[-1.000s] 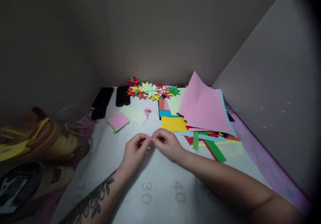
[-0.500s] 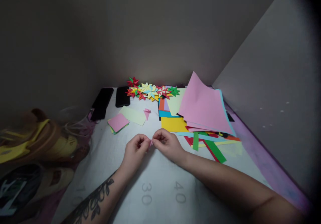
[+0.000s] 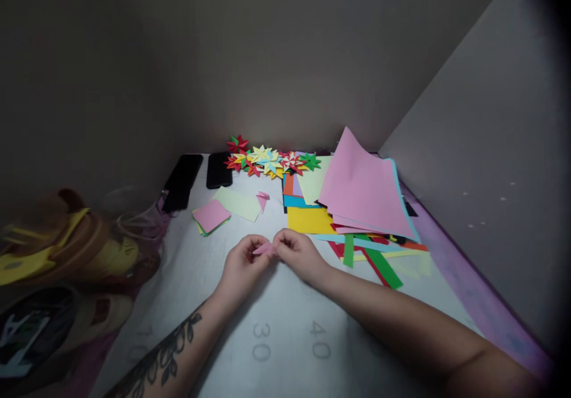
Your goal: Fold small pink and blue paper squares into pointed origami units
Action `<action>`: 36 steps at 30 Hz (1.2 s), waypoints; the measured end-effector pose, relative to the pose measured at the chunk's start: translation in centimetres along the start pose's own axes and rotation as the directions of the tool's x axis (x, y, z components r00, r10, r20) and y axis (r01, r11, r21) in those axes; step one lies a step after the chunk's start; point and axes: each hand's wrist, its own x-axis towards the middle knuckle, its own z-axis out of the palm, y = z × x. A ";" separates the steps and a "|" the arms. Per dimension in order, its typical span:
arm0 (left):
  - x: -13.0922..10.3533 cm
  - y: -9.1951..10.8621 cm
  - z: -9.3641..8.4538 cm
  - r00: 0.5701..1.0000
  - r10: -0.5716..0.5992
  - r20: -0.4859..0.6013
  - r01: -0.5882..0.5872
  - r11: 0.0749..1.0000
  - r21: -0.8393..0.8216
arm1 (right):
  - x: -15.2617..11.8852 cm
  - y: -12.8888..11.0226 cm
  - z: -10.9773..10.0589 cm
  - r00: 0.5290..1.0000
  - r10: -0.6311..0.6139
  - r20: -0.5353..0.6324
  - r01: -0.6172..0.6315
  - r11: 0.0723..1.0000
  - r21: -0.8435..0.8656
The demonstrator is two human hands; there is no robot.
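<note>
A small folded piece of pink paper is pinched between my two hands above the white tabletop. My left hand has its thumb and fingers closed on the paper's left part. My right hand pinches its right end, and the fingertips of both hands nearly meet. Behind them lies another folded pink piece, beside a pale green sheet. Left of that sits a small stack of paper squares with a pink one on top.
Folded paper stars line the back edge, with two dark phones to their left. Large pink sheets, coloured papers and green strips cover the right side. An orange and yellow bag is at the far left.
More of the pink piece now shows between my hands, lying more level and pointing left. My left thumb has shifted slightly; both hands remain in nearly the same place.
</note>
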 end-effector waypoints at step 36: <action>0.5 -0.7 -1.3 0.994 0.094 -0.053 -0.081 0.975 0.205 | 0.3 0.3 0.1 0.993 -0.016 0.114 0.015 1.000 0.014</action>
